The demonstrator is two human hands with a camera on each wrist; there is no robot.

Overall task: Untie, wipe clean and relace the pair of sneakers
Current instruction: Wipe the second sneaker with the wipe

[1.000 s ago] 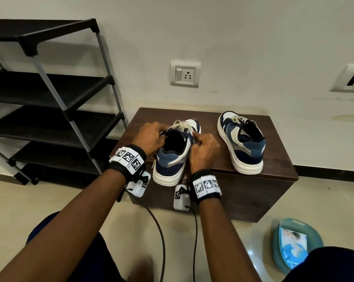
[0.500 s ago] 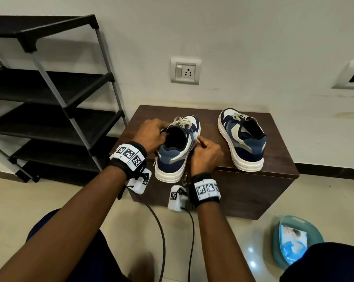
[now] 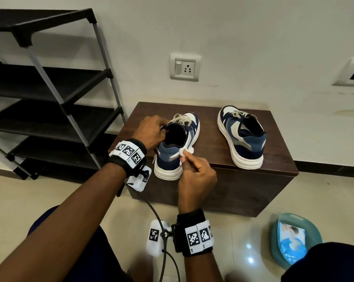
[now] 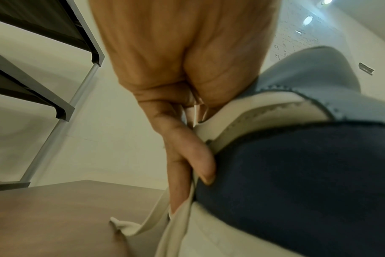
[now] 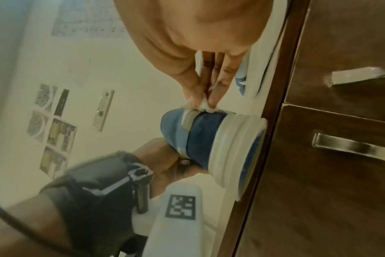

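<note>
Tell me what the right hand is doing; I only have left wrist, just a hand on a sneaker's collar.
Observer: The right hand pinches a white wipe against the right side of that sneaker, near the heel.
Operator: Other shoe?
Observer: The second sneaker stands untouched on the brown cabinet, to the right, laces in.
Operator: Spare wipes?
Observer: A teal container holding a blue-and-white packet sits on the floor, right of the cabinet.
</note>
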